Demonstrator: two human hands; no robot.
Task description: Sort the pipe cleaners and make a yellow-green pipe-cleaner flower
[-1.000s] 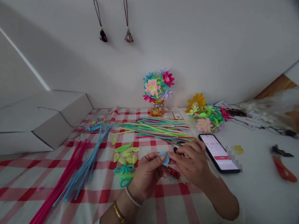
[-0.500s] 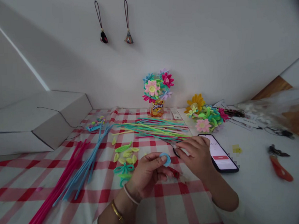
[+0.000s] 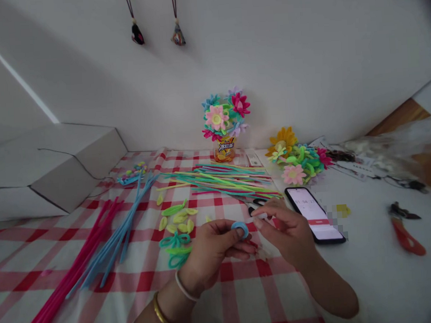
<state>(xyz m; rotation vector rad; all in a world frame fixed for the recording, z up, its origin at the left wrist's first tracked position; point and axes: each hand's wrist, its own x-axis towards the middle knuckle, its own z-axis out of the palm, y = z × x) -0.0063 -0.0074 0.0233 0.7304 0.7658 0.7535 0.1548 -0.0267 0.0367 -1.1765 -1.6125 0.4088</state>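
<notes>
Between thumb and fingers, my left hand [image 3: 215,244] pinches a light-blue round coil [image 3: 240,225], which looks like wound pipe cleaner. Close on its right, my right hand [image 3: 289,232] pinches a small whitish, slightly see-through piece [image 3: 260,217]; its exact kind is unclear. The two hands are apart by a small gap. Just behind the right fingers lie scissors [image 3: 255,204] with dark handles, partly covered by the hand. Beneath the hands is a red object [image 3: 252,243], mostly hidden. Left of my left hand rest yellow-green petal shapes [image 3: 182,217] and teal loops [image 3: 175,239].
Loose pipe cleaners [image 3: 224,180] lie behind the hands; pink [image 3: 72,272] and blue [image 3: 114,236] bundles lie left. A flower-filled jar [image 3: 224,150] stands near the wall. To the right are a phone [image 3: 316,218], more flowers [image 3: 299,161] and red-handled pliers [image 3: 406,235].
My right hand has moved slightly down and right, off the scissors' handles, and now shows the whitish piece. The left hand keeps the blue coil, turned a little. The view has tilted down slightly.
</notes>
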